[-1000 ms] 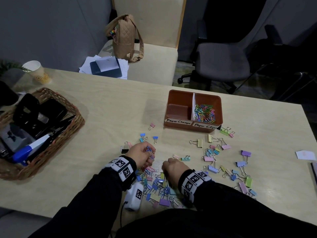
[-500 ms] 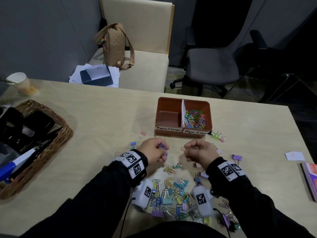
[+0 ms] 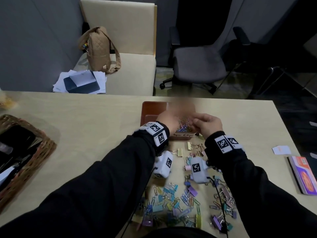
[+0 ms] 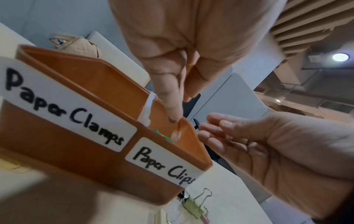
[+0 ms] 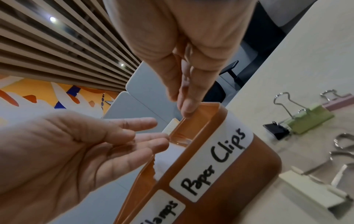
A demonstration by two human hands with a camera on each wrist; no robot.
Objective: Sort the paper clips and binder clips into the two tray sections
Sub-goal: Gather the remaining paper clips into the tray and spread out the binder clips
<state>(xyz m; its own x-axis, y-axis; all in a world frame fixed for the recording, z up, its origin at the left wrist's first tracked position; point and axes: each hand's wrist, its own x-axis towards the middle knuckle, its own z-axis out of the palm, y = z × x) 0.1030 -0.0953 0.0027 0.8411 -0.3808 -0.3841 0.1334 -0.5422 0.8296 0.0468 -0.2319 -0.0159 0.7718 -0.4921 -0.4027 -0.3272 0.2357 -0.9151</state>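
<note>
1. Both hands are hovering over the brown tray (image 3: 152, 109), above the section labelled "Paper Clips" (image 4: 164, 166).
2. The left hand (image 4: 182, 45) is pointing extended fingers down at that section, its grip released; a blurred small item below the fingertip may be a paper clip dropping, but that cannot be confirmed.
3. The right hand (image 5: 182, 45) is likewise hanging with straight fingers, grip released and holding nothing visible.
4. Progress, as judged: coloured paper clips (image 3: 184, 125) are lying in their section; the section labelled "Paper Clamps" (image 4: 63, 106) is showing no contents. A mixed pile of clips (image 3: 180, 203) is lying on the surface (image 3: 94, 134) near the person, so most sorting is left.
5. Only the head view is showing the remaining pile; only the wrist views are making the labels legible and showing the opened fingers.
</note>
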